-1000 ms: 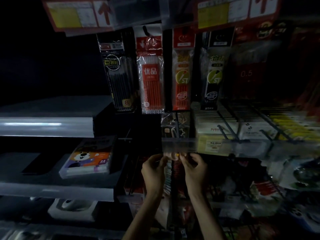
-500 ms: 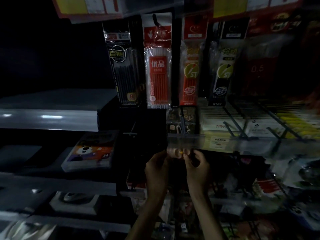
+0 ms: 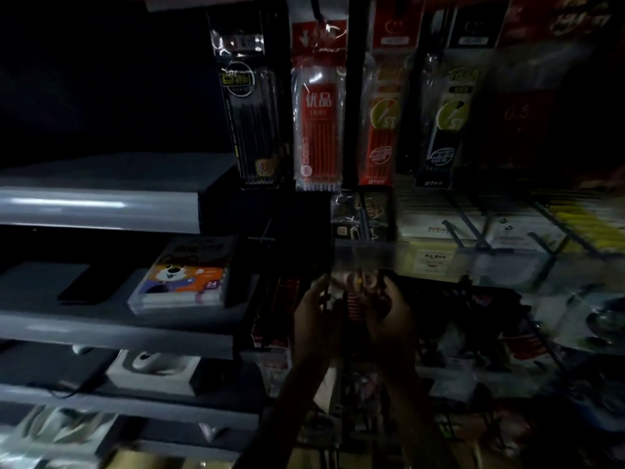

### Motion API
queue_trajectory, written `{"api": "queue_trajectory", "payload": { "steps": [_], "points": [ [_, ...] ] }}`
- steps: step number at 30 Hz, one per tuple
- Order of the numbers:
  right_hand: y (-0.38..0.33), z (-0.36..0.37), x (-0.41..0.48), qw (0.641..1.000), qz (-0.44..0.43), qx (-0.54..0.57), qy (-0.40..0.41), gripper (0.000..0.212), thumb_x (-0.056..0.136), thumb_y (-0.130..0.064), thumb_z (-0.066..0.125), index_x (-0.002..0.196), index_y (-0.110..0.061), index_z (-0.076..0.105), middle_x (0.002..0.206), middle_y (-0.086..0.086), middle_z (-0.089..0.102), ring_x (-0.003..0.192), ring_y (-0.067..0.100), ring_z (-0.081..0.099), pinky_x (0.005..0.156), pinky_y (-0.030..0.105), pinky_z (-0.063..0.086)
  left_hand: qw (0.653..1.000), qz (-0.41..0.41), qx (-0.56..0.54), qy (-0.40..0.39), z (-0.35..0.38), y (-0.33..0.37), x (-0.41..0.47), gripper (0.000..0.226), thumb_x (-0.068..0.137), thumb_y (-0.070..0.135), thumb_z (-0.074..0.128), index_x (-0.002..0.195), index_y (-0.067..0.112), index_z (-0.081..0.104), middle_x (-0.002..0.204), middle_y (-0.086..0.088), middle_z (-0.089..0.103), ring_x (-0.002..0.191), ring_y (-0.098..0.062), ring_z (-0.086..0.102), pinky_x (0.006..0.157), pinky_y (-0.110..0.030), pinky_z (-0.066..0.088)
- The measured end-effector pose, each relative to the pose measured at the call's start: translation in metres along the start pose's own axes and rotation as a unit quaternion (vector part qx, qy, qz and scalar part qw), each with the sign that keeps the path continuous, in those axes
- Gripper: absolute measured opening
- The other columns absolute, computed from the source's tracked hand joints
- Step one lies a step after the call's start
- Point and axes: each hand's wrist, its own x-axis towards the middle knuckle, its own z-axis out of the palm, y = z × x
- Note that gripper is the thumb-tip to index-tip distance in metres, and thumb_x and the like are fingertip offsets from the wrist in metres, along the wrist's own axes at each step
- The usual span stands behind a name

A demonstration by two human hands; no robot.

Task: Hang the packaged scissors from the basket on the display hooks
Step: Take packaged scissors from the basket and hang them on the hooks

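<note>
1. In a dim, blurred shop display, the left hand [image 3: 313, 319] and right hand [image 3: 394, 314] pinch the packaged scissors [image 3: 352, 299] between them, just under a clear shelf rail [image 3: 439, 262].
2. Darkness hides any hook, and the package print is unreadable.

shelf: grey [image 3: 101, 328] | on it: orange box w/ bear [image 3: 182, 282], flat | dark flat item [image 3: 74, 282] beside

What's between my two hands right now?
Head view: the packaged scissors, a red ribbed part showing, sit between the left hand and right hand, both holding it.
</note>
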Motion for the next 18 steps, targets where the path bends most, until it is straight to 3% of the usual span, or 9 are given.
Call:
{"api": "queue_trajectory", "payload": {
  "steps": [3,5,8,10,13,16,18],
  "points": [
    [-0.001,-0.006,-0.014,1.000,-0.002,-0.009,0.023,0.060,0.098,-0.056,0.061,0.149,-0.026,0.051,0.140,-0.003,0.063,0.128,0.017,0.060,0.106,0.041,0.048,1.000,0.019,0.018,-0.001,-0.007,0.002,-0.006,0.054,0.097,0.003,0.071,0.114,0.052,0.060,0.112,0.027,0.069,0.106,0.008,0.067,0.089,-0.022,0.059],
    [0.001,-0.011,-0.026,0.999,0.000,-0.022,0.041,0.055,0.098,-0.052,0.064,0.146,-0.028,0.054,0.141,-0.005,0.063,0.127,0.015,0.060,0.106,0.044,0.050,0.999,0.030,0.018,0.003,-0.014,0.001,-0.012,0.054,0.096,0.003,0.072,0.118,0.052,0.060,0.120,0.019,0.070,0.112,-0.002,0.068,0.089,-0.027,0.060],
    [0.001,-0.016,-0.049,0.996,-0.049,-0.055,0.055,0.045,0.098,-0.047,0.066,0.138,-0.027,0.060,0.131,-0.006,0.067,0.118,0.013,0.064,0.096,0.045,0.056,0.999,0.035,0.015,0.009,-0.030,0.000,-0.034,0.046,0.098,0.017,0.072,0.119,0.057,0.063,0.128,0.012,0.067,0.117,-0.007,0.067,0.093,-0.037,0.061],
    [-0.002,-0.016,-0.064,0.994,-0.065,-0.068,0.049,0.039,0.095,-0.042,0.068,0.132,-0.027,0.065,0.125,-0.006,0.069,0.114,0.014,0.066,0.093,0.044,0.057,0.999,0.033,0.030,0.003,-0.045,-0.001,-0.048,0.036,0.097,0.029,0.070,0.127,0.048,0.064,0.126,0.011,0.068,0.114,-0.009,0.069,0.091,-0.046,0.062],
    [-0.017,-0.006,-0.082,0.997,-0.066,-0.033,0.001,0.039,0.092,-0.042,0.069,0.127,-0.027,0.066,0.123,-0.006,0.069,0.114,0.013,0.065,0.093,0.038,0.056,0.989,0.090,0.114,0.027,-0.072,-0.002,-0.070,0.030,0.096,0.031,0.065,0.126,0.033,0.065,0.118,0.011,0.067,0.105,-0.007,0.069,0.085,-0.042,0.060],
    [-0.033,0.005,-0.098,0.994,-0.096,0.004,-0.051,0.033,0.093,-0.032,0.073,0.125,-0.033,0.064,0.117,-0.007,0.068,0.110,0.011,0.065,0.089,0.038,0.057,0.984,0.103,0.135,0.051,-0.102,-0.003,-0.093,0.027,0.098,0.021,0.067,0.124,0.026,0.068,0.121,0.011,0.067,0.111,-0.008,0.067,0.089,-0.039,0.057],
    [-0.038,0.018,-0.107,0.990,-0.100,0.013,-0.100,0.029,0.096,-0.045,0.068,0.124,-0.042,0.062,0.118,-0.016,0.066,0.112,0.008,0.064,0.091,0.042,0.057,0.980,0.087,0.161,0.077,-0.125,-0.007,-0.109,0.030,0.098,0.014,0.067,0.127,0.023,0.068,0.122,0.012,0.067,0.116,-0.010,0.066,0.092,-0.037,0.056]
  ]
}}
